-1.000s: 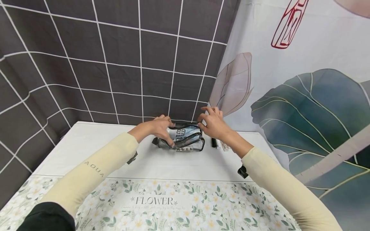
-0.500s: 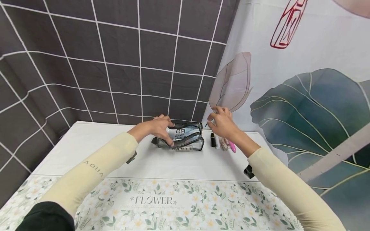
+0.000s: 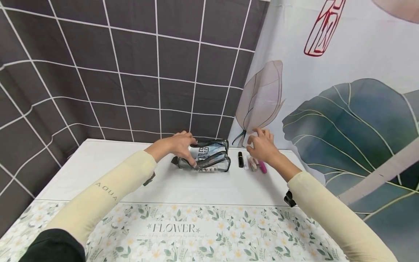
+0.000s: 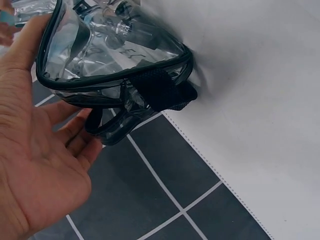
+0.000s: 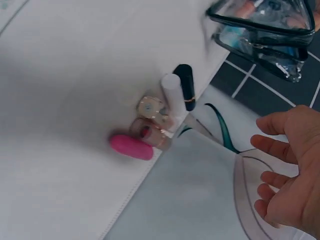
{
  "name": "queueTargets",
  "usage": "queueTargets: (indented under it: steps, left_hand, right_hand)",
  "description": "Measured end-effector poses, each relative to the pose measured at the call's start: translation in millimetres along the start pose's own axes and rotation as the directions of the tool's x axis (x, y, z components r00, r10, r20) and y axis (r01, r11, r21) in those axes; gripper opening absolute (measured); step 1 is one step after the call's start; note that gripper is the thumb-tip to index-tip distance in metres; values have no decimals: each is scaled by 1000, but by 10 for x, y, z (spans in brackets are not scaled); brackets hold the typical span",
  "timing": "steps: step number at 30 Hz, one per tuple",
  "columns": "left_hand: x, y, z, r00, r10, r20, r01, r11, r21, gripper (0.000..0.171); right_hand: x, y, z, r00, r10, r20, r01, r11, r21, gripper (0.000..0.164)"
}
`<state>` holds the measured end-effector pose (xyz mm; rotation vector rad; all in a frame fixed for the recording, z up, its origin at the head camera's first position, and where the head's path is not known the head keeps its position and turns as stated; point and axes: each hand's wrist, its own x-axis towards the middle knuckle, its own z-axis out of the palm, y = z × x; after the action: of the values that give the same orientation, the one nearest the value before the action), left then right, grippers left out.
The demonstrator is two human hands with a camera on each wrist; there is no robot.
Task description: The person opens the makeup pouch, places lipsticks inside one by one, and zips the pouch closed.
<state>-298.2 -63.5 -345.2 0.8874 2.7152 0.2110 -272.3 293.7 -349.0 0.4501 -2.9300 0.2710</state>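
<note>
A clear zip pouch [image 3: 212, 160] with black trim lies near the back of the white table. My left hand [image 3: 180, 145] grips its left end, thumb over the front and fingers behind. Clear containers show through the plastic in the left wrist view of the pouch [image 4: 115, 55]. My right hand [image 3: 263, 145] hovers with loosely bent fingers and holds nothing. Below it sits a row of cosmetics: a black tube [image 5: 185, 85], a white tube [image 5: 172, 92], small clear and gold pieces [image 5: 151, 109] and a bright pink tube [image 5: 131, 146].
A dark gridded cloth [image 3: 131, 72] rises behind the table, and a leaf-printed curtain [image 3: 353, 120] hangs at the right. A floral mat [image 3: 176, 243] covers the front of the white tabletop [image 3: 183, 189].
My right hand has left the pouch's right end and moved right, over the cosmetics, uncovering most of them. The left hand has stayed on the pouch.
</note>
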Motion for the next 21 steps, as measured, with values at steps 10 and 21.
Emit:
queueTargets:
  steps: [10, 21]
  left_hand:
    - [46, -16, 14, 1000, 21, -7, -21, 999, 36, 100]
    - [34, -17, 1, 1000, 8, 11, -8, 1000, 26, 101]
  right_hand:
    - [-93, 187, 86, 999, 32, 39, -31, 999, -29, 26]
    - [-136, 350, 86, 959, 182, 217, -152, 978, -144, 24]
